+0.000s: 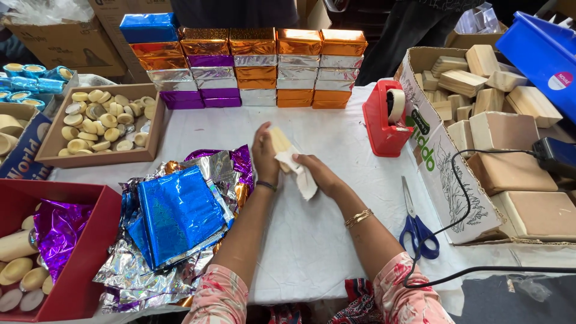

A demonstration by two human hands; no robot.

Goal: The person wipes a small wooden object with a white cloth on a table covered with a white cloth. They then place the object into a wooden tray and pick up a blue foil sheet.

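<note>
Head view, taken left to right: a red bin [90, 240] holds purple foil and pale round pieces, and a cardboard tray [153, 129] holds more of those rounds. Beside it a heap of loose foil sheets [180, 216], blue on top, lies on the white-covered worktop [336, 132]. At the centre the left hand [265, 157] has its fingers closed on a small pale wooden block [279, 141], held just above the worktop, while the right hand [318, 174] pinches a white paper sheet [303, 180] under it. Judging by looks, the block is light, stiff and smooth, best gripped across its flat faces; the paper is limp and tears easily. Further right stand a red tape dispenser [384, 120], blue-handled scissors [417, 225] and a carton of wooden blocks [444, 174].
</note>
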